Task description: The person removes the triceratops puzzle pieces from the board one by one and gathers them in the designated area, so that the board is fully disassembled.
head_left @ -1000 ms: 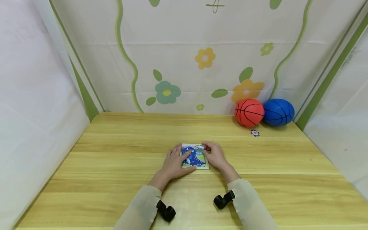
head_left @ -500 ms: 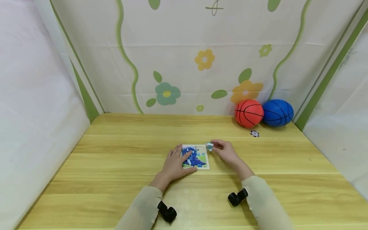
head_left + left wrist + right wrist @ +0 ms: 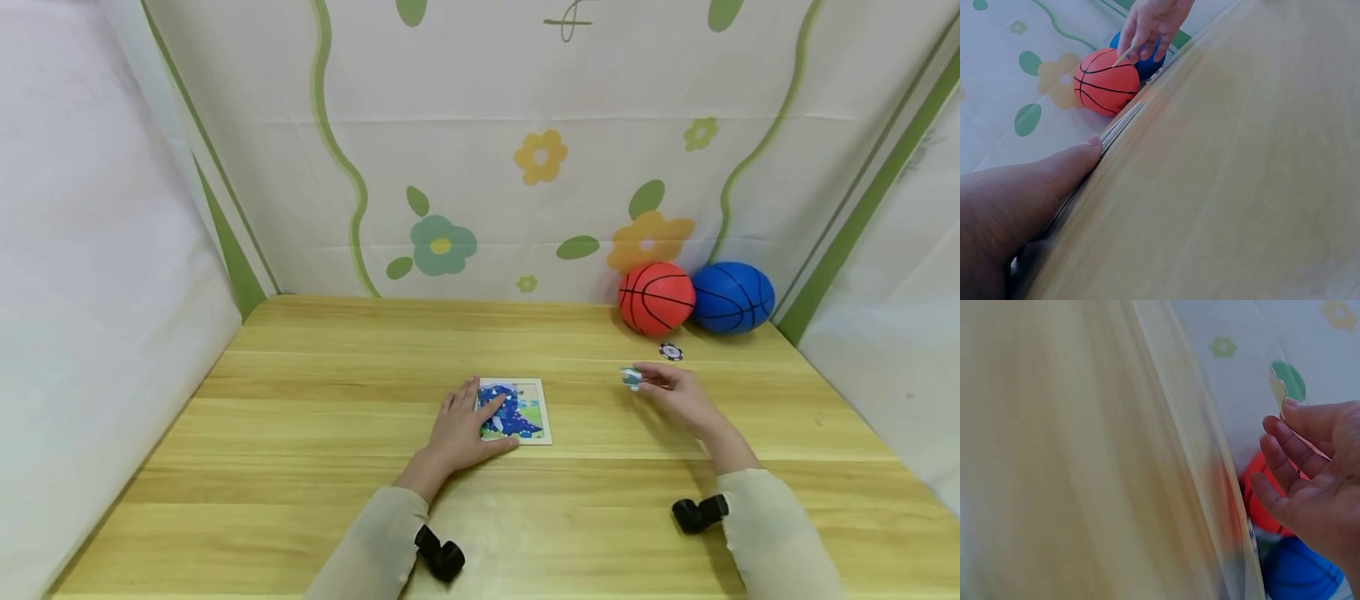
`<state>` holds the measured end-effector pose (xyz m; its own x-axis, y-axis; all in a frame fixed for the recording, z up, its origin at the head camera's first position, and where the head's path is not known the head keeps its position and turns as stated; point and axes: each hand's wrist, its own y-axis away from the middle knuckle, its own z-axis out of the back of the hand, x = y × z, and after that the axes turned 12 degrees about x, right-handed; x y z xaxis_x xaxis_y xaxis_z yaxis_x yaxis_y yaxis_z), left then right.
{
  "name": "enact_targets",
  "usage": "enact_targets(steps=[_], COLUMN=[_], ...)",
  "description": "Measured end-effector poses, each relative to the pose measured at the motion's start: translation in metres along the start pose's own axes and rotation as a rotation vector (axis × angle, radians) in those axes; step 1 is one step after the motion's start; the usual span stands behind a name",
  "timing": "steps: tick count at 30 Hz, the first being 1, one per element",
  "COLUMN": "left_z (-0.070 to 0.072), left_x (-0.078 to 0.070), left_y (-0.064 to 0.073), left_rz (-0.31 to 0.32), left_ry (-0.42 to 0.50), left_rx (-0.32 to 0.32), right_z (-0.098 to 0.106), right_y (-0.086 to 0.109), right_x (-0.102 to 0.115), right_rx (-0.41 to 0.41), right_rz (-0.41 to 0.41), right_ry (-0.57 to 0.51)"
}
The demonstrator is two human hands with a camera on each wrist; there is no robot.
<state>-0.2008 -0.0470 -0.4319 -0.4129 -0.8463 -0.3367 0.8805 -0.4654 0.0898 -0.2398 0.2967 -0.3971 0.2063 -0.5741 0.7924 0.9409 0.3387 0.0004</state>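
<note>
A square jigsaw puzzle [image 3: 531, 416] with a blue dinosaur picture lies in its pale frame at the middle of the table. My left hand [image 3: 459, 427] rests on its left side with fingers spread, covering part of it. In the puzzle's upper right corner the bare board shows. To the right of the puzzle, my right hand [image 3: 678, 400] pinches a puzzle piece [image 3: 632, 377] between thumb and fingers. Seen edge-on in the right wrist view, the piece [image 3: 1277, 390] is thin and held above the table, its other fingers loosely bent.
A red basketball [image 3: 657, 299] and a blue basketball [image 3: 732, 297] stand side by side at the back right. In front of them lies a small round black-and-white disc [image 3: 671, 352]. Behind the wooden table [image 3: 337, 375] hangs a flowered cloth wall [image 3: 480, 150].
My right hand has drawn a puzzle piece out of the frame's upper right corner and carried it to the right. The left hand has stayed on the puzzle.
</note>
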Motion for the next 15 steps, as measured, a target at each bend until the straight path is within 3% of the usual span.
enact_targets(steps=[7,15], left_z=[0.0,-0.001], left_x=[0.0,0.001], left_y=[-0.001,-0.001], left_rz=[0.001,0.005], left_ry=[0.004,-0.001], left_rx=[-0.004,0.008], right_z=[0.027,0.029], right_y=[0.01,0.004], right_x=[-0.024,-0.044], right_rx=[-0.016,-0.02], right_rz=[-0.057,-0.117], right_ry=[0.037,0.086])
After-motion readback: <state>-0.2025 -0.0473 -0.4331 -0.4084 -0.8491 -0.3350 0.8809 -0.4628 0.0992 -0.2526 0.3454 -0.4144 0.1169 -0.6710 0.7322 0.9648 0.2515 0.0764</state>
